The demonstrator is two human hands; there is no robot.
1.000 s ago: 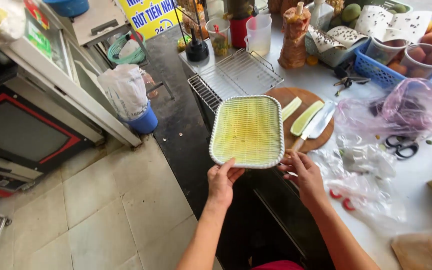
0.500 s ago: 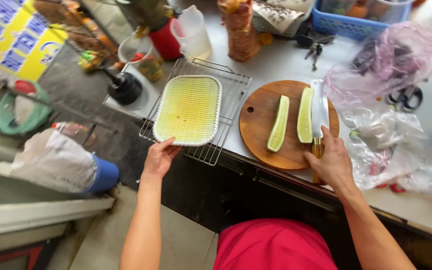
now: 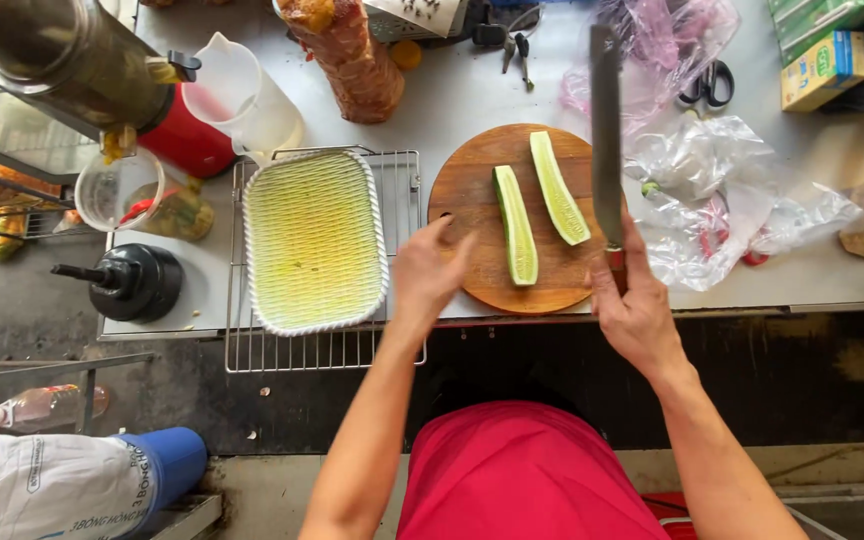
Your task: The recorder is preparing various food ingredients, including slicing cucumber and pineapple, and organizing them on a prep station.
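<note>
while the right hand (image 3: 632, 305) grips a knife (image 3: 606, 130) pointing away lengthwise, the left hand (image 3: 427, 272) hovers open.

A rectangular woven tray with a white rim and pale yellow-green inside (image 3: 314, 240) lies on a metal wire rack (image 3: 297, 350) at the near left of the grey tabletop (image 3: 452, 90). Just beyond it stands a clear plastic jug (image 3: 247, 95), touching a red cylinder-shaped container (image 3: 190, 140). Further left sit a clear plastic cup (image 3: 117, 188) and a black round knobbed lid (image 3: 132, 282). At the far right lie black-handled scissors (image 3: 709, 85) on crumpled clear plastic bags (image 3: 722, 190), with a green and yellow carton (image 3: 822, 65) beyond.
</note>
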